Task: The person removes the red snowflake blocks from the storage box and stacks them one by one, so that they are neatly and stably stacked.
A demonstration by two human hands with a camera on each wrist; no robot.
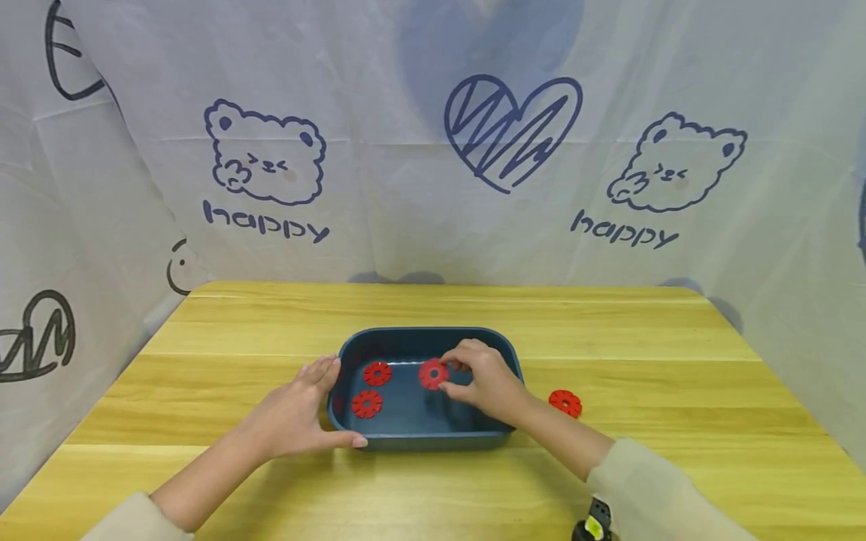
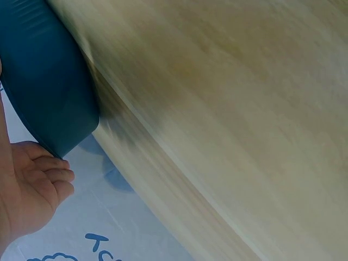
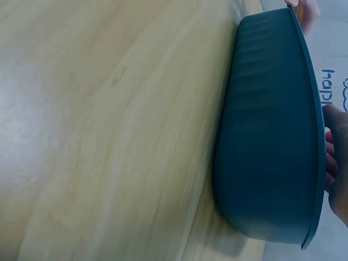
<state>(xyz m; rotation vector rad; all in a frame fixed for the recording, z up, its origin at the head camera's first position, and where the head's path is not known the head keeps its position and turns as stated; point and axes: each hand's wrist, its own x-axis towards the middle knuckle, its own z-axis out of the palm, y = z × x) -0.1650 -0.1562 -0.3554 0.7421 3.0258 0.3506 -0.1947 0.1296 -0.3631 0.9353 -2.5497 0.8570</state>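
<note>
A dark teal plastic bin stands on the table, also visible as the bin's outer wall in the right wrist view. My right hand reaches over it, pinching a red notched interlocking disc by its edge between thumb and fingers. At the bin's left end, my left hand rests against the rim, its thumb along the front edge and its fingers at the side. Two more red discs lie inside on the left: one disc behind, another disc in front.
Right of the bin, one red disc lies on the wooden table. A white cloth with blue drawings hangs behind the table. Near the right sleeve is a small black device with a yellow spot.
</note>
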